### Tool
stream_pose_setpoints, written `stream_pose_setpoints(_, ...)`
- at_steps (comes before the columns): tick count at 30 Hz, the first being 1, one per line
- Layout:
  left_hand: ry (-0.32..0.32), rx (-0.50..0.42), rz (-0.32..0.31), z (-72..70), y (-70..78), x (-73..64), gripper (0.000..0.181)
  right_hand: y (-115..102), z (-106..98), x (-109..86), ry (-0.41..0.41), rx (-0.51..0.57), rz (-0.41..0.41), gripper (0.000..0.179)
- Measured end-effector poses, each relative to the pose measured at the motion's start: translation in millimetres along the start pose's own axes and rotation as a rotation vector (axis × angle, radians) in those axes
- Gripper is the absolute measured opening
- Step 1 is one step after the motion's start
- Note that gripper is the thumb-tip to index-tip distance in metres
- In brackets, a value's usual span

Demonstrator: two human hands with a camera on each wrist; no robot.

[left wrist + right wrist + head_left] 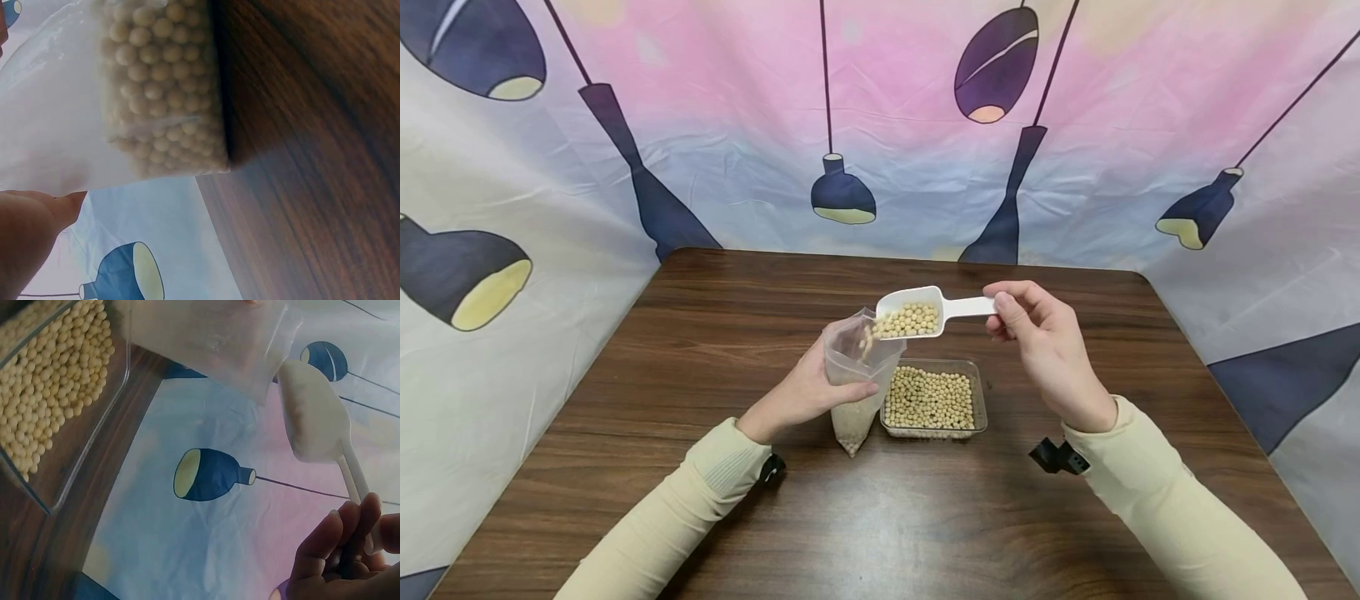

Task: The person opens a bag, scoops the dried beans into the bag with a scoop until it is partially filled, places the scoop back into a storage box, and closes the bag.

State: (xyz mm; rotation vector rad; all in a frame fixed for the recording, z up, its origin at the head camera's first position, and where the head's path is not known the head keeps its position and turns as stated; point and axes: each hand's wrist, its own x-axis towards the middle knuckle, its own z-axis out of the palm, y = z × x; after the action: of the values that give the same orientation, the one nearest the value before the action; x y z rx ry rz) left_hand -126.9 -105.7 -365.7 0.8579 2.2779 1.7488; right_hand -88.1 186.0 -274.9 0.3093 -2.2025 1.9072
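Note:
My left hand (805,387) holds a clear plastic bag (852,417) near its open mouth, thumb across the front. Soybeans (156,81) fill the bag's lower part, as the left wrist view shows. My right hand (1056,354) pinches the handle of a white scoop (966,307) between thumb and fingers. The scoop's lip is over the bag's mouth, tilted toward it, and a few beans are falling in. More soybeans (913,320) lie in the scoop. In the right wrist view the scoop's underside (315,415) faces the camera.
Just right of the bag, a clear rectangular container (983,412) of soybeans stands on the dark wooden table (715,333). Behind the table hangs a cloth backdrop (760,167) printed with lamps.

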Motion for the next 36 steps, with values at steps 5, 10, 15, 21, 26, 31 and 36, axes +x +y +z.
stream_pose_setpoints(5,0.005,-0.004,-0.007,0.9,0.3,0.1,0.085,-2.7,1.4,-3.3,0.006,-0.105,-0.088,0.022)
stream_pose_setpoints(10,0.012,-0.012,0.003,1.3,-0.8,0.5,0.085,-5.0,4.3,-10.5,-0.007,-0.23,-0.178,0.019)
stream_pose_setpoints(15,0.019,0.004,0.05,1.7,-0.7,1.0,0.084,-12.1,7.6,-20.1,0.022,-0.351,-0.317,0.016)
stream_pose_setpoints(21,0.028,0.03,0.066,1.8,-1.0,-0.6,0.085,-24.4,-6.3,-25.2,0.239,-0.355,-0.467,0.017)
stream_pose_setpoints(26,0.041,0.019,0.079,1.5,-0.9,-1.0,0.083,-14.5,-28.9,-31.9,0.255,-0.467,-0.343,0.017)
stream_pose_setpoints(31,0.053,0.002,0.092,2.5,-1.9,-0.4,0.078,17.6,-31.3,-45.1,0.064,-0.739,-0.201,0.017)
stream_pose_setpoints(36,0.056,-0.011,0.101,3.5,-3.3,1.1,0.076,45.3,-26.2,-50.0,-0.009,-0.835,-0.214,0.016)
